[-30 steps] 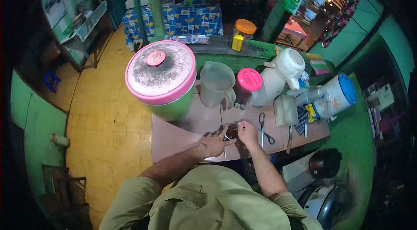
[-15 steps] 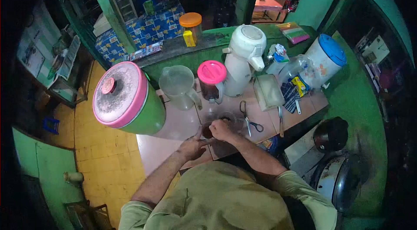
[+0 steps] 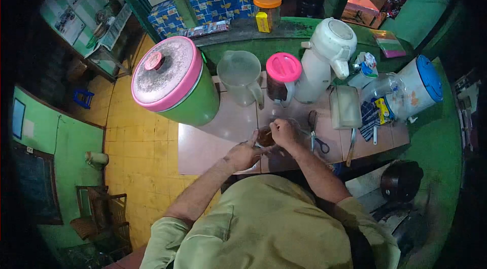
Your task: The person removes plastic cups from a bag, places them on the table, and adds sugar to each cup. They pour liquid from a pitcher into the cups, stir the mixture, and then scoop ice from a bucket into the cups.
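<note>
Left of center: green drum [image 3: 195,99] with pink lid. Center of the frame: left hand [image 3: 242,157], thumb and forefinger spread around the near side of the glass [image 3: 265,139], grasping it. Glass of brown liquid: between both hands' fingers. Right hand [image 3: 285,134]: fingers curled above the glass; cannot tell whether they grip anything. Right of it: scissors [image 3: 313,129], then knife [image 3: 351,147].

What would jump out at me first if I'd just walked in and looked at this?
Probably the big green drum with a speckled, pink-rimmed lid, at the left of the pinkish tiled counter. Next, the clear pitcher with a bright pink lid, just left of the tall white flask. Near the front edge, left fingers spread around a small brown-filled cup, right fingers curled above it.
</note>
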A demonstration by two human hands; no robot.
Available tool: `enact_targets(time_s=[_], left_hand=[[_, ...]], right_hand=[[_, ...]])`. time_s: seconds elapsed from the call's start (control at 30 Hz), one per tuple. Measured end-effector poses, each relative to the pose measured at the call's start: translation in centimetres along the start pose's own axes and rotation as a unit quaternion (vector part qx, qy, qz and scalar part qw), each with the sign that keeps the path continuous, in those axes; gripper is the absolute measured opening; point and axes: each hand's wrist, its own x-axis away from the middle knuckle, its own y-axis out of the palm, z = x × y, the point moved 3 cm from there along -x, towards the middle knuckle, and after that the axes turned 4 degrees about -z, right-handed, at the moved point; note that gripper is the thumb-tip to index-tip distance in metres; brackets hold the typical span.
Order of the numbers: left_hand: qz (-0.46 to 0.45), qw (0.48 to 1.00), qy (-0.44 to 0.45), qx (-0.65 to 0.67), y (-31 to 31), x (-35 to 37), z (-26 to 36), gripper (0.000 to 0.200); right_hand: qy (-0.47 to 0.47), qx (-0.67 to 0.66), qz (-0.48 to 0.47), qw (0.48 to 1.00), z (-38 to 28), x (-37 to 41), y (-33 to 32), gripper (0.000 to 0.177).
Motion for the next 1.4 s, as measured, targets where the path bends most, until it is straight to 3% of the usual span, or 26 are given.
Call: enact_targets(time_s=[0.03,0.07,0.17,0.27,0.37,0.43,0.47,0.53,0.57,0.63,0.67,0.73,0.77,0.87,0.93,0.97,1.03,1.07,1.13,1.17,1.23,1.27,1.33,1.4], left_hand=[[0.004,1.0,0.013,0.015,0.1,0.0,-0.1,0.053],[0.005,1.0,0.011,0.018,0.4,-0.1,-0.2,0.053],[0.01,0.999,0.023,0.038,0.7,-0.1,0.0,0.053],[-0.004,0.999,-0.01,0.052,0.4,0.2,0.2,0.053],[-0.001,0.998,-0.009,0.06,0.6,0.3,0.3,0.055],[0.011,0.996,-0.008,0.083,0.5,0.2,0.1,0.055],[0.013,0.996,-0.01,0.083,0.8,0.2,-0.1,0.055],[0.038,0.998,-0.001,0.048,1.1,0.2,-0.2,0.055],[0.039,0.998,-0.002,0.047,0.4,0.4,0.3,0.055],[-0.018,0.998,-0.033,0.043,-0.7,0.4,1.0,0.054],[-0.017,0.998,-0.034,0.042,-0.3,0.3,0.6,0.054],[0.025,0.999,-0.001,0.046,0.4,0.2,0.1,0.054],[0.023,0.999,-0.001,0.048,0.5,0.3,0.2,0.054],[0.01,0.996,-0.013,0.087,0.9,0.1,-0.1,0.053],[0.058,0.996,0.018,0.064,1.1,0.3,-0.3,0.053],[0.059,0.996,0.017,0.065,0.9,0.3,-0.2,0.053],[0.028,0.997,-0.002,0.075,0.6,0.2,0.0,0.042],[0.028,0.997,-0.003,0.076,0.6,0.1,0.0,0.042],[0.012,0.995,-0.023,0.094,0.8,0.2,-0.1,0.042],[0.011,0.995,-0.024,0.095,1.0,0.2,-0.2,0.042],[0.018,0.997,-0.004,0.071,1.3,0.0,-0.4,0.048],[0.017,0.997,-0.005,0.071,1.5,0.0,-0.6,0.048],[0.055,0.996,0.017,0.074,1.7,0.1,-0.6,0.049],[0.041,0.997,0.001,0.07,0.6,0.1,0.3,0.049]], right_hand=[[-0.005,0.053,0.054,0.997,-0.5,0.1,-1.0,0.029],[-0.007,0.055,0.051,0.997,0.1,-0.1,-0.6,0.029],[-0.043,-0.063,-0.019,0.997,-0.2,0.0,0.0,0.029],[-0.023,0.036,0.051,0.998,-1.0,0.2,-1.4,0.028],[-0.03,-0.031,-0.027,0.999,-0.1,0.0,0.4,0.027],[-0.04,0.026,0.066,0.997,0.5,-0.5,0.9,0.028],[-0.043,0.026,0.066,0.997,0.8,-0.6,1.1,0.028],[-0.046,-0.077,-0.025,0.996,1.2,-0.9,1.8,0.028],[-0.048,-0.078,-0.025,0.996,0.2,-0.5,0.9,0.028],[-0.055,0.029,0.069,0.996,-1.5,0.2,-1.5,0.027],[-0.056,0.029,0.07,0.996,-0.7,-0.2,-0.7,0.027],[-0.038,-0.078,-0.019,0.996,0.9,-1.1,1.4,0.026],[-0.036,-0.079,-0.02,0.996,1.2,-0.9,1.7,0.026],[-0.049,0.028,0.049,0.997,1.7,-1.1,1.5,0.025],[-0.031,-0.107,0.001,0.994,1.4,-1.3,1.5,0.024],[-0.032,-0.107,0.0,0.994,1.0,-1.1,1.1,0.024],[-0.052,0.069,0.03,0.996,-0.1,-0.5,-0.7,0.024],[-0.053,0.069,0.03,0.996,-0.6,-0.4,-1.1,0.024],[-0.037,-0.077,0.027,0.996,-1.1,-0.1,-1.4,0.023],[-0.037,-0.078,0.026,0.996,-0.9,-0.1,-1.3,0.023],[-0.069,0.053,0.054,0.995,-0.6,-0.2,-1.2,0.023],[-0.069,0.052,0.054,0.995,-0.5,-0.3,-1.0,0.023],[-0.008,-0.091,-0.008,0.996,0.3,-0.6,0.0,0.024],[-0.035,-0.039,0.008,0.999,2.3,-1.3,1.8,0.025]])
